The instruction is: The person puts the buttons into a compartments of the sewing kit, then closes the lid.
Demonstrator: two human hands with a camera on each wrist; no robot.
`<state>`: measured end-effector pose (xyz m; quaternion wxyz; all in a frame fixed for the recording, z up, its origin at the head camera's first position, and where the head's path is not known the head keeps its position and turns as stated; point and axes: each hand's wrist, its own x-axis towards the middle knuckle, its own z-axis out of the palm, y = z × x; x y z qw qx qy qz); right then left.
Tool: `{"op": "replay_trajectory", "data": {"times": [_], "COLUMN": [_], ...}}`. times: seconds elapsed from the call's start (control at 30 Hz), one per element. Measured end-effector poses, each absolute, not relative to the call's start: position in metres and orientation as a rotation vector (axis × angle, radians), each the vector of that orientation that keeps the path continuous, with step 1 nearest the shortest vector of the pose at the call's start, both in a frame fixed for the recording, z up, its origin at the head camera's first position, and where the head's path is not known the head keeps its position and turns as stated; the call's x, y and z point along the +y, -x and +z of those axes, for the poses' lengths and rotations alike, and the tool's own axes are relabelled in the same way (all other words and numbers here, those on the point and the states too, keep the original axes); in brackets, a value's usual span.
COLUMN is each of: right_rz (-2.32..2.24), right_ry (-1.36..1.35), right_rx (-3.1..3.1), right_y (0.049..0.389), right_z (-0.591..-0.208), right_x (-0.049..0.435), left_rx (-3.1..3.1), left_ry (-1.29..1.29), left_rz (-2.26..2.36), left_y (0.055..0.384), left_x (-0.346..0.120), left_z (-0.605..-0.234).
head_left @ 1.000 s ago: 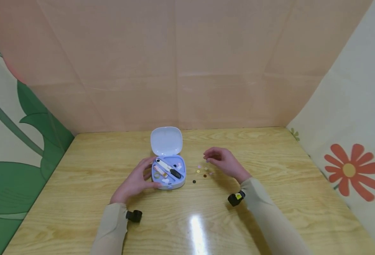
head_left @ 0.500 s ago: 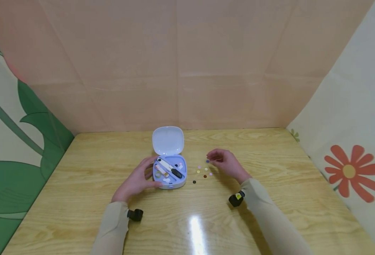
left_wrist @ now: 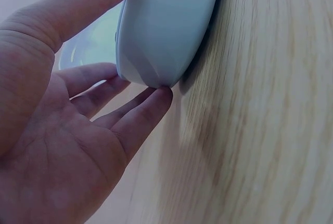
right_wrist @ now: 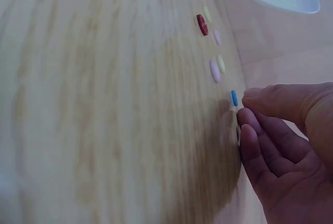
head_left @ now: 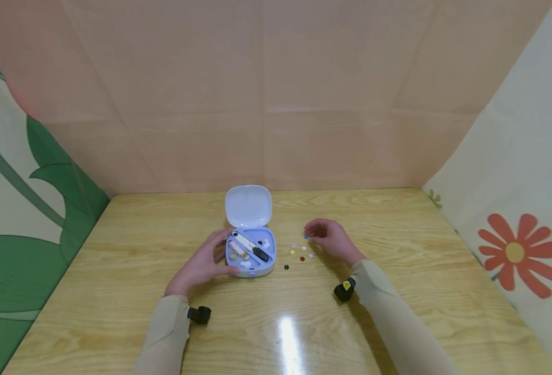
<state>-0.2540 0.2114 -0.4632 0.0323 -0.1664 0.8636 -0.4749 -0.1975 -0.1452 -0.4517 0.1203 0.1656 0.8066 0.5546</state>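
The light-blue box [head_left: 261, 271] stands with its lid [head_left: 248, 206] raised at the back. My left hand [head_left: 204, 267] holds it at the left side, thumb along the front edge and fingertips against the wall [left_wrist: 161, 31]. A white tool with a black end [head_left: 249, 246] lies across the inside, among small pink, white and greenish items. To the right, my right hand [head_left: 333, 240] is low over the table, fingers bent. Its thumb tip is right at a small blue button [right_wrist: 234, 98], which lies on the wood; nothing shows pinched between thumb and fingers.
Several small buttons lie scattered between the box and my right hand, among them a dark red button [right_wrist: 202, 25], a black button [head_left: 286, 267] and a yellow button [head_left: 292, 252]. The wooden table [head_left: 238, 333] ends at a pinkish backdrop [head_left: 332, 130].
The box and my left hand have shifted slightly right. My right hand has also moved a little right, and the blue button now shows more plainly below its fingertips.
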Motion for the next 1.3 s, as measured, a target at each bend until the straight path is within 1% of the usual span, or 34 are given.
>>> {"op": "replay_trajectory", "data": {"times": [0.6,1.3], "right_rz": [-1.394,-1.334], "right_ry": [0.406,0.422], "right_rx": [2.727,2.768], "right_y": [0.256,0.256], "right_z": [-0.466,-0.465], "right_x": [0.202,0.198], "left_rx": [2.347,2.342], "left_ry": [-0.460,-0.464], "left_rz": [1.620,1.626], "left_y": [0.197,0.198], "left_x": [-0.145,-0.145], "left_z": [-0.451,-0.453]}}
